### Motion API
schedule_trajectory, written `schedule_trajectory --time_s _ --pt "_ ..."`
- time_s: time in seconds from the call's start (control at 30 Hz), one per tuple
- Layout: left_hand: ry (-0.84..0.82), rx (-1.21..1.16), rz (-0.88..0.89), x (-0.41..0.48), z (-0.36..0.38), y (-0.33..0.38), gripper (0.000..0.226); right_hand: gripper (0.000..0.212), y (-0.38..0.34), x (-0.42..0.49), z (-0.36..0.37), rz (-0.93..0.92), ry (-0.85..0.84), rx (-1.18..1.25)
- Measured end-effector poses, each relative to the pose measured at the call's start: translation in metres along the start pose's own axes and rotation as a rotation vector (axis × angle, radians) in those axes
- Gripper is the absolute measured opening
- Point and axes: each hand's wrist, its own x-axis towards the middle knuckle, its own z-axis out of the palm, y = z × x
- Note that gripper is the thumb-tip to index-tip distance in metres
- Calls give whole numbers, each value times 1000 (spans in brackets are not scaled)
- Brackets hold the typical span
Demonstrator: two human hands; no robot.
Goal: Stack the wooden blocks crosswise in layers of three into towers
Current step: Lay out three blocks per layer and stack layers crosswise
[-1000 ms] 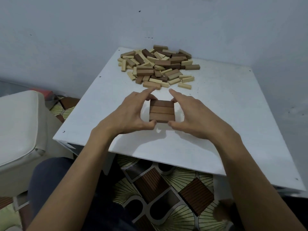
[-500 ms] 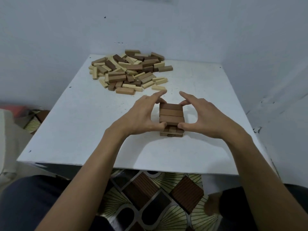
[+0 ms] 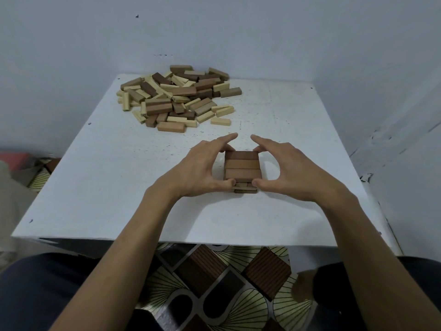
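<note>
two bare hands frame a short block tower (image 3: 242,167) near the middle of a white table (image 3: 107,175). the left hand (image 3: 198,170) cups the tower's left side, thumb pressed to the near lower edge and curled fingers touching the far edge, with the index finger reaching straight out past it. the right hand (image 3: 286,173) mirrors this on the right side, thumb at the near corner and fingers bent round the far corner. between them the tower's top layer shows three brown blocks lying side by side, running left to right; the ends of a crosswise layer peek out beneath it at the front. further back on the table, well apart from the hands, lies a loose pile of blocks (image 3: 176,96) in pale, mid-brown and dark wood. pale walls (image 3: 238,32) rise behind and to the right. below the table's near edge are a patterned floor (image 3: 214,283) and dark trousers (image 3: 35,295).
</note>
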Motion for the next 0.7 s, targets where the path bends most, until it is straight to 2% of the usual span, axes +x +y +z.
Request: schedule_trajectory --time_s 0.3,0.4,0.53,0.6,0.7 --pt "-31 -76 -20 -4 4 -9 100 92 7 -4 7 -30 5 60" --pt "-7 -158 -36 -10 8 -11 98 88 8 -8 20 9 53 212" --pt "187 -503 -126 -17 27 6 72 79 -10 -15 43 166 235 673" --pt "301 -624 -207 -17 40 18 65 79 -23 -17 53 239 282 779" --pt "381 -816 -318 -13 55 35 64 78 -32 -16 67 281 321 856"
